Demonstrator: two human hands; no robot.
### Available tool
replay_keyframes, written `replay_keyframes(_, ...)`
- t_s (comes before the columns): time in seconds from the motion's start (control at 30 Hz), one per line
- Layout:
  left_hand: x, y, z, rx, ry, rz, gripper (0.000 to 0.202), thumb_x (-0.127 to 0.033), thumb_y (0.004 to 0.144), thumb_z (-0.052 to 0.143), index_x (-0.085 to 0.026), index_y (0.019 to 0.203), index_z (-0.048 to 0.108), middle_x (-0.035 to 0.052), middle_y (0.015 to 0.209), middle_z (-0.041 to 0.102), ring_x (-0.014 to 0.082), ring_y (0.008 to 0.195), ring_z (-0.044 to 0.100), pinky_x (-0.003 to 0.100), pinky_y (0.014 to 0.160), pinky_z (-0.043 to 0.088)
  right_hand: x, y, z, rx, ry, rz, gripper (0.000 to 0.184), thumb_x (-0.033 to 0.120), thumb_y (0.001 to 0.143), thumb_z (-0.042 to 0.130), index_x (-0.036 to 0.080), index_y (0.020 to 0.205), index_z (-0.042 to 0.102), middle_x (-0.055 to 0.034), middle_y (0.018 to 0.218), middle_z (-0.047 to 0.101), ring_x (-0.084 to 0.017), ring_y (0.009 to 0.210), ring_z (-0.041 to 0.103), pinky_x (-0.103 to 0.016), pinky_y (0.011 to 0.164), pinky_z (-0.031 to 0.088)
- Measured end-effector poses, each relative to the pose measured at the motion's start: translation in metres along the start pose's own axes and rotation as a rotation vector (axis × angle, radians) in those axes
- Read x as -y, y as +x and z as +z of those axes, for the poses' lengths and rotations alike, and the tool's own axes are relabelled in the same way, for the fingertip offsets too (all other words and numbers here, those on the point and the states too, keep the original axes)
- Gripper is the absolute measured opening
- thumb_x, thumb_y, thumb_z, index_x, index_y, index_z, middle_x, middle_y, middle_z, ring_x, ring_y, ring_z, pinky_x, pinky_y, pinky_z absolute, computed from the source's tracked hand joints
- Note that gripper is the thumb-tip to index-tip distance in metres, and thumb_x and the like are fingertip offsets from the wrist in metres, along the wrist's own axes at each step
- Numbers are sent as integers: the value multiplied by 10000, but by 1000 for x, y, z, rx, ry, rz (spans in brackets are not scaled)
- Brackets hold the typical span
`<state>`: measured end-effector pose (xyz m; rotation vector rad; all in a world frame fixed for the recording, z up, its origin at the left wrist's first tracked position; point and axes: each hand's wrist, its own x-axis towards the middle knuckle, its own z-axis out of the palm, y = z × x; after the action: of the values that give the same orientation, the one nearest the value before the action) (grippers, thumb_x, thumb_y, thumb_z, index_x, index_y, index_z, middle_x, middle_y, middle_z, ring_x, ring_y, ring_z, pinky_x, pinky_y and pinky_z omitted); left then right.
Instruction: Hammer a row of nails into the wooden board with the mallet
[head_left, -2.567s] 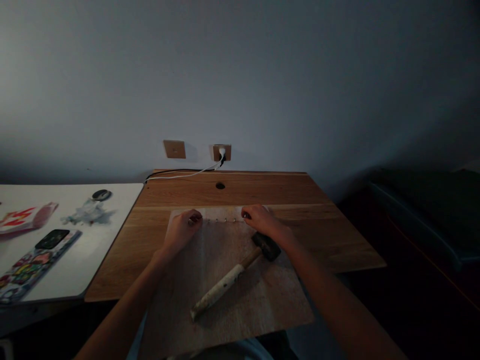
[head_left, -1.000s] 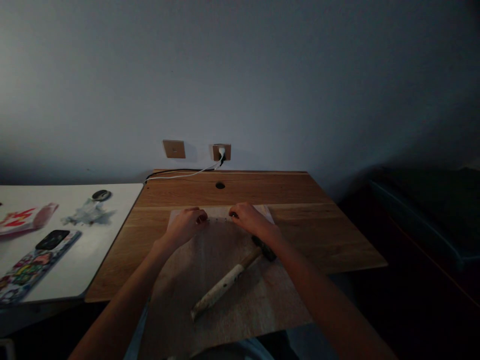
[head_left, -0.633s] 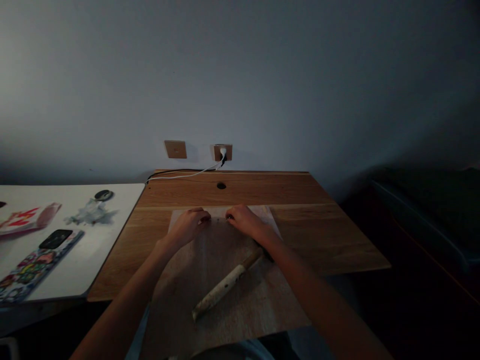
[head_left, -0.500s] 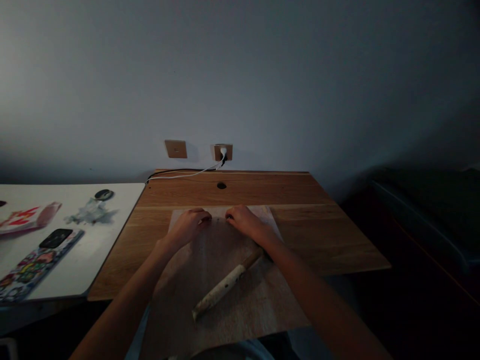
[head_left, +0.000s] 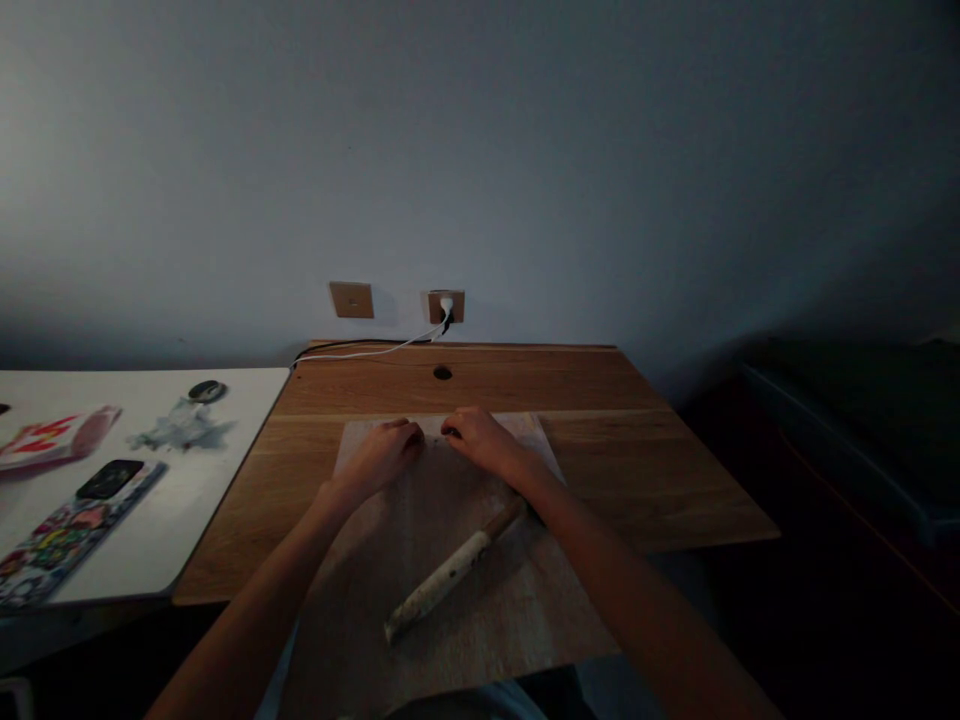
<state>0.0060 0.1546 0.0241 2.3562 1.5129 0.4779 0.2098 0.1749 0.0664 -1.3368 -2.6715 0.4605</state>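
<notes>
A pale wooden board [head_left: 465, 620] lies on the brown desk [head_left: 637, 470] and juts over its near edge. My left hand [head_left: 382, 455] and my right hand [head_left: 480, 442] rest curled side by side at the board's far edge, fingertips pinched and almost touching each other. A small dark thing shows at the right fingertips; I cannot make it out. The row of small nails along that edge is hidden behind the hands. A hammer [head_left: 442, 582] with a whitish stained handle lies diagonally on the board; my right forearm covers its dark head.
A white table [head_left: 187, 500] adjoins on the left with a phone in a colourful case [head_left: 67, 515], a red-and-white packet [head_left: 45, 435], crumpled wrap and a dark round lid. Wall sockets [head_left: 444, 305] with a white cable sit behind the desk. Dark furniture [head_left: 862, 440] stands at right.
My right hand slid left along the board's far edge, covering the nails, until it nearly met my left hand. The hammer stayed put.
</notes>
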Motion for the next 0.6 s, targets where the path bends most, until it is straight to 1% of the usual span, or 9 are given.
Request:
replay_keyframes(0.1,-2,0,-2,7,3,-16,204,-101,877,534,-142,931,726,82,898,712,190,788,675,268,748,490,4,5,3,24,6,-9,251,79,905,602,118,1068,790,-130,1065,789,-199,1019,708,-239,892,464)
replay_keyframes(0.23,3,-1,-7,60,-24,65,243,-76,860,536,-154,969,738,84,949,726,204,864,695,281,799,500,7,11,11,41,2,7,268,63,904,575,140,1020,804,-126,1023,802,-200,971,727,-242,845,469)
replay_keyframes(0.33,8,0,-8,78,-28,124,266,-68,859,546,-165,1011,742,82,988,732,208,912,701,282,829,504,8,13,15,34,-10,30,251,92,923,568,137,995,805,-135,996,803,-209,947,734,-248,817,468)
replay_keyframes(0.4,9,-1,-8,72,-5,145,251,-81,868,555,-174,1003,745,77,981,728,205,904,700,279,817,503,10,14,17,29,-19,46,237,123,938,571,129,999,800,-144,987,802,-218,944,735,-253,803,467)
replay_keyframes(0.5,6,-1,-8,60,32,138,209,-102,871,573,-181,957,747,69,943,720,203,866,697,277,785,498,11,14,20,29,-30,59,234,150,952,566,122,1008,792,-154,984,799,-225,942,732,-256,790,466)
replay_keyframes(0.6,2,-2,-9,51,68,107,185,-104,872,565,-160,912,736,73,905,708,207,837,688,284,766,489,10,14,22,30,-39,43,238,127,946,554,127,1007,783,-149,996,794,-219,952,721,-252,796,461)
